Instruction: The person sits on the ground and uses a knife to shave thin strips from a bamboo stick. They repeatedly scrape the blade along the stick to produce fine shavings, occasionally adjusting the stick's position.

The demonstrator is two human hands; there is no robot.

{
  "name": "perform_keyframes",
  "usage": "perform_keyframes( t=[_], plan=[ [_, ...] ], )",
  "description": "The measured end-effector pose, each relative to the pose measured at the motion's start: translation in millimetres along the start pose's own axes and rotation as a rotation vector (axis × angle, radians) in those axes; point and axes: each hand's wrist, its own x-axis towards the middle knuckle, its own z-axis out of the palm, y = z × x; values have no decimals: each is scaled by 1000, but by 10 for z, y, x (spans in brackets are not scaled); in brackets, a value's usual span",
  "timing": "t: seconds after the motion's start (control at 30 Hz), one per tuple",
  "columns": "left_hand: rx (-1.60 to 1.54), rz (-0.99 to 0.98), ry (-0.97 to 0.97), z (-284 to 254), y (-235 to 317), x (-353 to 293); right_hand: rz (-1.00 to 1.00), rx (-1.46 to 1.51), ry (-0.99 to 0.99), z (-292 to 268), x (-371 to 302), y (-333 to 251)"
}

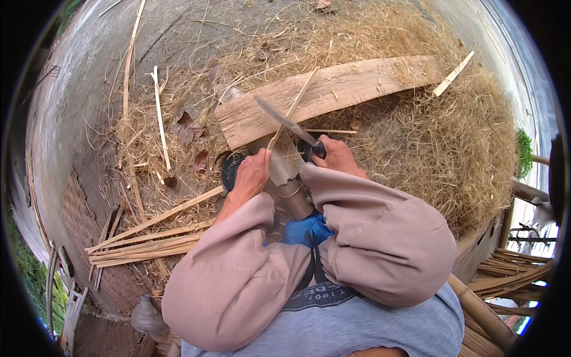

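Observation:
My left hand is closed around the lower end of a thin bamboo strip, which slants up and away over a wooden board. In my right hand is a knife, gripped by its dark handle. Its blade points up to the left and crosses the strip just above my left hand; whether the two touch I cannot tell. The long, flat board lies crosswise beyond my hands. A brownish tube-like piece extends from between my knees toward the board, with blue material around its near end.
Curly shavings cover the ground around the board, thickest on the right. Several long bamboo strips lie left of my knee, near a woven mat. Loose strips and dry leaves are scattered left. A grey bottle-shaped object stands lower left.

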Motion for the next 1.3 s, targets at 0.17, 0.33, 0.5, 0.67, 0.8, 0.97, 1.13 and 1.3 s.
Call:
perform_keyframes(
  t=[0.17, 0.33, 0.5, 0.67, 0.8, 0.97, 1.13, 1.3],
  plan=[
    [-119, 48, 40, -21, -20, 19, -70, -173, -118, 37, -68, -228],
    [-62, -29, -17, -93, -16, -14, 2, -333, 2, -133, 92, -55],
    [4, -38, -17, -82, -15, -168, 377, -253, 359, -849, 444, 828],
    [168, -76, -38, -163, 67, -118, 140, -307, 86, -783, 87, 310],
    [198, 4, -3, -177, 72, -158, -199, -440, -16, -118, -203, 154],
    [285, -6, -21, -198, 79, -152, 238, -201, 269, -467, 164, 471],
    [399, 5, 14, -169, 25, -144, -111, -301, 80, -418, -118, 169],
    [249, -23, -41, -189, 29, -142, 388, -71, 239, -449, 172, 510]
  ],
)
